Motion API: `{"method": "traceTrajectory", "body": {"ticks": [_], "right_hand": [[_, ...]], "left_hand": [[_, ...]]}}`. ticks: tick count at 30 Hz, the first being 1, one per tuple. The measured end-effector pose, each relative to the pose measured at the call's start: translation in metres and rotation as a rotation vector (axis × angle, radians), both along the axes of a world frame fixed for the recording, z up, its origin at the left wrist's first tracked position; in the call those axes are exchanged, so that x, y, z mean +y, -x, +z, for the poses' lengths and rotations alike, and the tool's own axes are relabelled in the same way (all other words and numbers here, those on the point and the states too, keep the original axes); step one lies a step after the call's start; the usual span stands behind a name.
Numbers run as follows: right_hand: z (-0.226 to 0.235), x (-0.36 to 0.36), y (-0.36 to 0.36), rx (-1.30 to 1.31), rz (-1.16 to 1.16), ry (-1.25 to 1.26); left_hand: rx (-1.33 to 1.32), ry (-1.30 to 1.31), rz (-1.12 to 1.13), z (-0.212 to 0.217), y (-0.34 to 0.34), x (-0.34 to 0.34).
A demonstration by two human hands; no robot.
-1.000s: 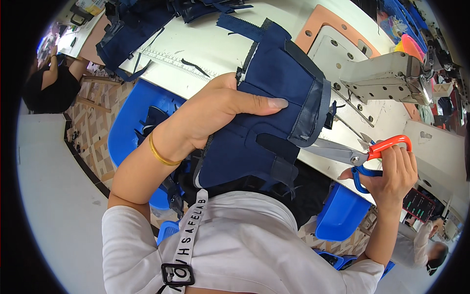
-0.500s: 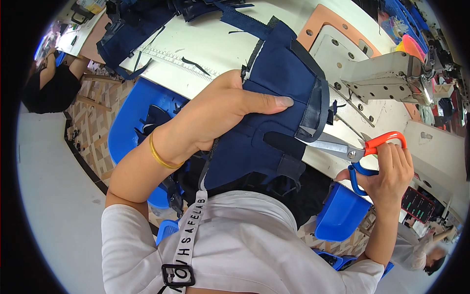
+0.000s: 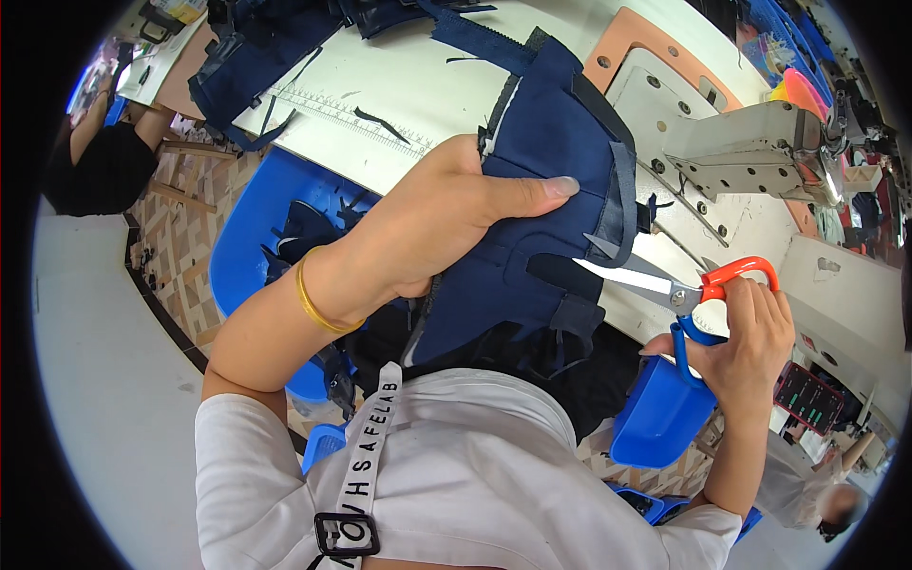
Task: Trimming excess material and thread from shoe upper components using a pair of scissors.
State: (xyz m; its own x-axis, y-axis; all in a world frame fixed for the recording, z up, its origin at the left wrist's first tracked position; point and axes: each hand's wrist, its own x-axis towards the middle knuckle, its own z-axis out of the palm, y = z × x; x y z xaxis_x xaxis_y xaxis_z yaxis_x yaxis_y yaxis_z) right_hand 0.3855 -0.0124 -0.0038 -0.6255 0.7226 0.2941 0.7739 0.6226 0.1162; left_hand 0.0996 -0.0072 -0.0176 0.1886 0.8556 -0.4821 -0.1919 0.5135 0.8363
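My left hand (image 3: pixel 456 199) is closed on a navy fabric piece (image 3: pixel 560 123), thumb lying on top and fingers hidden beneath. Dark binding runs along the piece's edges, and a loose dark strap (image 3: pixel 622 199) loops at its right side. In my right hand (image 3: pixel 746 347) is a pair of scissors (image 3: pixel 677 298) with one red and one blue handle. The scissor blades are apart: one tip lies over the lower end of the strap, the other just below it by the fabric's cut-out. Dark tabs and thread ends hang from the lower edge.
Beyond the fabric stands a sewing machine (image 3: pixel 741 142) on a white table (image 3: pixel 332 142) with a printed ruler. More navy pieces (image 3: pixel 256 71) lie at the far left. Blue bins (image 3: pixel 242 223) sit below the table's edge. Other people are at the far left and lower right.
The fabric and my left hand have shifted slightly right. The scissors have moved a little left, and their blades are spread wider at the strap's lower end.
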Motion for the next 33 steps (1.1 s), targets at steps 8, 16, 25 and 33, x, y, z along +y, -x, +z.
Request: {"method": "traceTrajectory", "body": {"ticks": [8, 16, 25, 33], "right_hand": [[-0.016, -0.005, 0.000, 0.042, -0.015, -0.016], [-0.019, 0.001, 0.006, 0.040, 0.032, -0.029], [-0.015, 0.007, 0.004, 0.031, 0.126, -0.109], [-0.016, 0.005, 0.004, 0.039, 0.074, -0.157]], "left_hand": [[0.003, -0.122, 0.002, -0.011, -0.001, -0.002], [0.085, -0.038, -0.031, 0.006, -0.011, 0.000], [0.285, 0.004, -0.248, 0.000, 0.001, 0.009], [0.217, -0.314, -0.285, 0.005, 0.027, -0.014]]}}
